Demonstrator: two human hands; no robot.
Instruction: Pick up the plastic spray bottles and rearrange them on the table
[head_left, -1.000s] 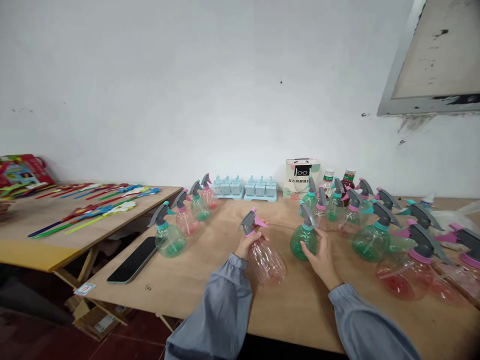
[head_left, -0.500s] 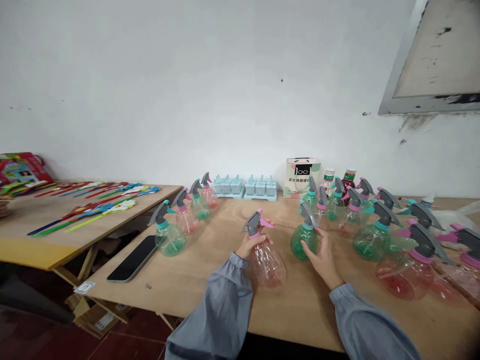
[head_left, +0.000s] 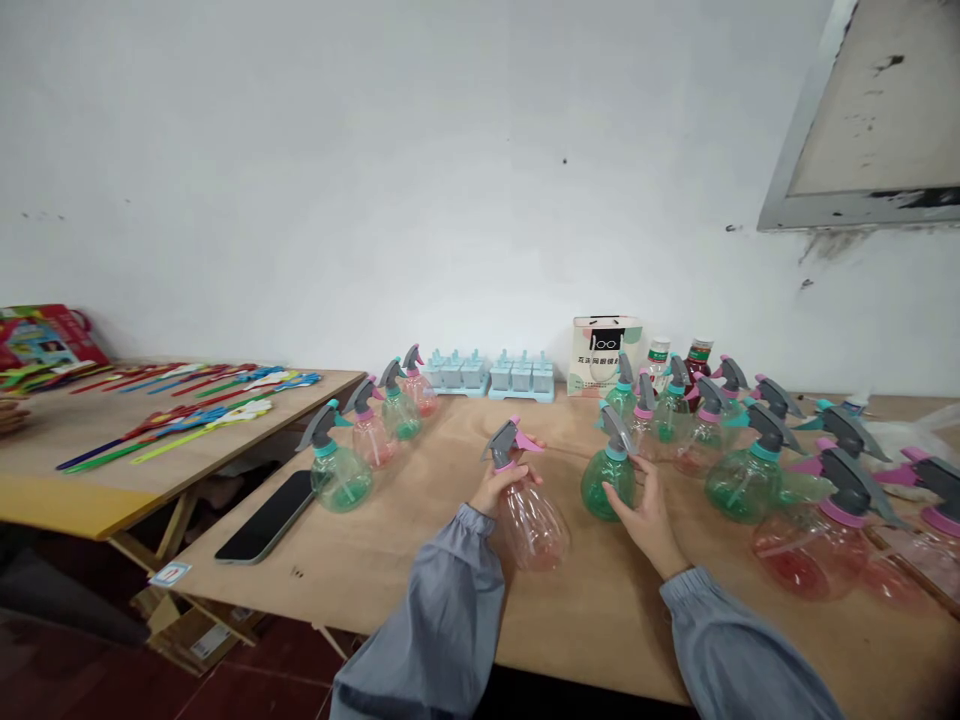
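Note:
My left hand (head_left: pixel 498 484) is wrapped round the neck of a clear pink spray bottle (head_left: pixel 534 530), which tilts slightly; its grey head has a pink trigger. To the right, my right hand (head_left: pixel 643 505) grips a green spray bottle (head_left: pixel 600 485) from its right side, thumb in front and fingers partly hidden behind. That bottle stands upright on the wooden table (head_left: pixel 442 520). On the left, a row of pink and green spray bottles includes a green one (head_left: pixel 341 480) at the near end. Several more, among them a large pink bottle (head_left: pixel 810 550), crowd the right side.
A black phone (head_left: pixel 266 517) lies at the table's left edge. Along the wall stand light-blue ice-pop moulds (head_left: pixel 521 377), a paper bag (head_left: pixel 592 375) and two labelled bottles. Another table (head_left: pixel 97 490) on the left holds colourful hand-shaped sticks (head_left: pixel 202 425).
The pink spray bottle in my left hand has shifted slightly up and left. My right hand and the green bottle have hardly moved.

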